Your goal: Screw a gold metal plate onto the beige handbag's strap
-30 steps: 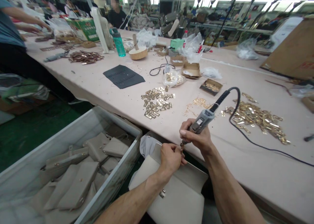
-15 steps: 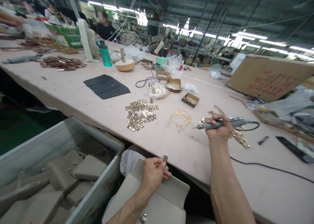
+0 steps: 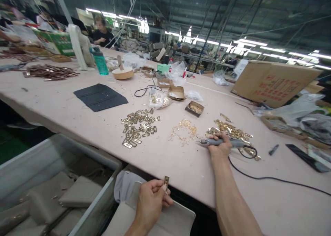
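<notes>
Between thumb and fingers, my left hand (image 3: 152, 199) pinches a small rectangular metal plate (image 3: 166, 181) with holes, just off the table's front edge. Beneath that hand lies a light grey-beige bag piece (image 3: 178, 217) over my lap. My right hand (image 3: 219, 147) is wrapped round a grey electric screwdriver (image 3: 234, 143), its thin tip pointing left toward a scatter of tiny gold screws (image 3: 184, 129). Under and behind the tool spreads a pile of gold metal pieces (image 3: 230, 129). Left of the screws is a heap of similar rectangular plates (image 3: 139, 125).
A grey bin (image 3: 103, 194) of beige bags stands at the lower left. On the table (image 3: 165, 153) are a dark sheet (image 3: 100, 97), a small box of screws (image 3: 194, 108), a teal bottle (image 3: 99, 61) and a large carton (image 3: 274, 82). The screwdriver's cable (image 3: 271, 178) trails right.
My right hand with the screwdriver has come lower and closer to the table, its tip near the screws. My left hand keeps the plate pinched. The whole view has shifted slightly.
</notes>
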